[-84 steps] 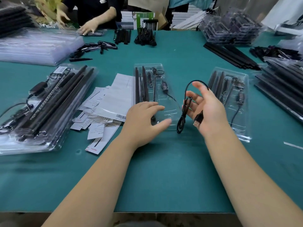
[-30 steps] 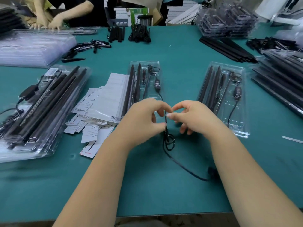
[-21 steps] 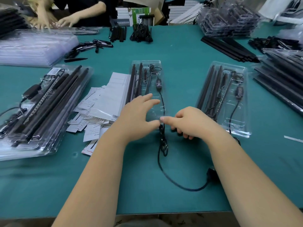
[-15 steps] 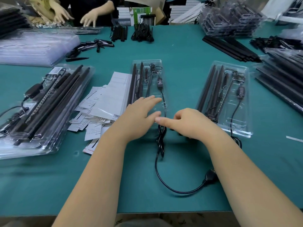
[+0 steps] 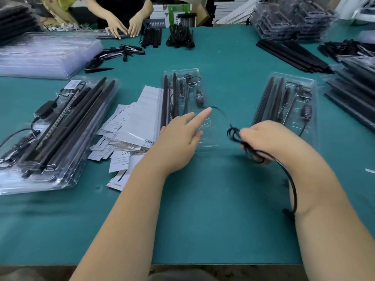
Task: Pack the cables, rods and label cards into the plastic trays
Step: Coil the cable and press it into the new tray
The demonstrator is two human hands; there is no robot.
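Note:
A clear plastic tray [image 5: 207, 136] lies in the middle of the green table, holding black rods [image 5: 165, 98] and a small cable controller. My left hand [image 5: 182, 134] rests on the tray's near half with the index finger stretched out. My right hand [image 5: 263, 140] grips a coiled black cable [image 5: 233, 134] just right of the tray. One strand runs from the coil up to the tray. The other end loops under my right forearm to a plug [image 5: 288, 212]. A second filled tray [image 5: 288, 106] lies to the right.
Label cards [image 5: 129, 126] lie scattered left of the middle tray. A stack of packed trays [image 5: 50, 126] sits at far left, empty trays [image 5: 40, 55] behind it. Loose black rods [image 5: 292, 55] and more stacked trays fill the right side. Another person's hands [image 5: 123, 27] work at the far edge.
My right hand has gathered the cable into a coil, lifted it and moved right, away from my left hand. My left hand has stretched its index finger over the tray.

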